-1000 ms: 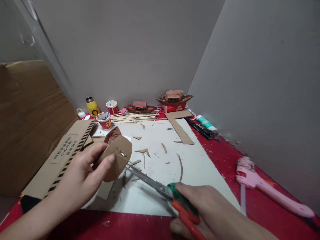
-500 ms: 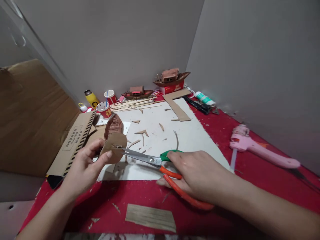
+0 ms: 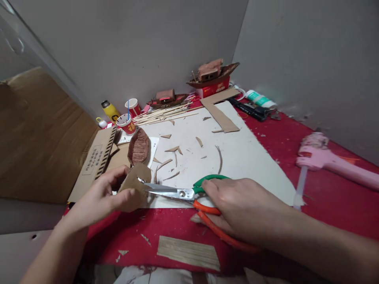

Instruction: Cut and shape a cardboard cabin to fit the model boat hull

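My left hand (image 3: 108,193) pinches a small piece of brown cardboard (image 3: 130,191) between thumb and fingers, above the near left part of the white board. In my right hand (image 3: 237,205) are scissors (image 3: 182,193) with one green and one orange handle. Their blades point left, and the tips meet the cardboard near a small hole in it. Just behind the cardboard sits a brown model boat hull (image 3: 138,148) with a ribbed inside. Curved cardboard scraps (image 3: 164,164) lie on the white board (image 3: 251,165).
A pink glue gun (image 3: 328,157) rests at the right on the red cloth. Two finished model boats (image 3: 211,73), paper cups (image 3: 126,124), a yellow bottle (image 3: 109,112) and thin sticks (image 3: 162,113) line the back. A cardboard box (image 3: 93,157) stands left; a wood-grained strip (image 3: 188,252) lies in front.
The view has shifted, so the tabletop things sit further right. The cardboard piece is tilted differently in my left hand, and the scissor tips are still against it.
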The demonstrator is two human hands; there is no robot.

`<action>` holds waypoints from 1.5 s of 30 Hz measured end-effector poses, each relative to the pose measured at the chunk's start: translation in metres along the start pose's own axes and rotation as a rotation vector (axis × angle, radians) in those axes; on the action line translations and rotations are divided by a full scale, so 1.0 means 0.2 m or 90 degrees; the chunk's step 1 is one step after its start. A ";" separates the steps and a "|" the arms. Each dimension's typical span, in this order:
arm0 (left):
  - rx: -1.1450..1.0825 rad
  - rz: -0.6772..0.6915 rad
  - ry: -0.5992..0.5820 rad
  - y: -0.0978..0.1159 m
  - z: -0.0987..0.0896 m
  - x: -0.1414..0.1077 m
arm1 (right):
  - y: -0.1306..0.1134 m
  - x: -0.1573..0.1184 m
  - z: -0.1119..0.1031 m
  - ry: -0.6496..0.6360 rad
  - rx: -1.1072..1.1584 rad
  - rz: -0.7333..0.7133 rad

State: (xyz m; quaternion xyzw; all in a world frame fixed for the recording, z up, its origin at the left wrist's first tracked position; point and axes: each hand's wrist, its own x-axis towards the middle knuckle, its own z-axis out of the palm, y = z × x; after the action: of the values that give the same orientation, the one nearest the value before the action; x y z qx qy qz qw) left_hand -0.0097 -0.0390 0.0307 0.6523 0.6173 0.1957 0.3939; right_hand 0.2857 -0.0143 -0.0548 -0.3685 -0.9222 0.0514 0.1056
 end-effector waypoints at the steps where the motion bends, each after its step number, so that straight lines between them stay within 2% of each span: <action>1: -0.019 0.000 -0.012 0.00 0.00 0.01 | 0.00 0.00 0.00 0.003 0.004 0.006; 7: -0.065 -0.003 -0.072 -0.05 -0.01 0.04 | 0.00 0.00 0.04 -0.012 -0.011 0.011; 16: 0.062 -0.014 -0.097 -0.08 0.01 0.01 | -0.02 -0.03 0.09 0.012 -0.020 -0.043; 22: 0.004 -0.081 -0.197 -0.06 0.03 0.03 | -0.04 -0.03 0.09 0.000 -0.025 -0.028; 26: -0.061 -0.141 -0.167 -0.11 0.01 0.04 | -0.04 -0.03 0.09 0.005 -0.024 -0.028; 29: -0.017 -0.126 -0.129 -0.14 0.01 0.05 | -0.04 -0.03 0.09 0.011 -0.024 -0.021; 33: 0.086 -0.080 -0.187 -0.11 0.02 0.04 | -0.06 -0.03 0.07 -0.003 -0.018 -0.009; 35: 0.092 -0.075 -0.207 -0.09 0.02 0.04 | -0.07 -0.03 0.06 -0.026 0.003 0.001; 37: 0.066 -0.083 -0.193 -0.09 0.01 0.02 | -0.07 -0.02 0.03 -0.074 0.032 0.020; 42: -0.105 -0.133 -0.146 -0.10 0.00 0.00 | -0.04 0.00 -0.03 -0.245 0.153 0.076; 45: -0.071 -0.074 -0.141 -0.10 0.01 0.00 | -0.03 0.00 -0.04 -0.285 0.164 0.083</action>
State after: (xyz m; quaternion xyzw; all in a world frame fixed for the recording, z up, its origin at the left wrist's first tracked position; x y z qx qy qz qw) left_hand -0.0218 -0.0409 0.0149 0.6103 0.5948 0.1336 0.5059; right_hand 0.2835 -0.0185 -0.0453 -0.3901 -0.8828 0.2551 -0.0588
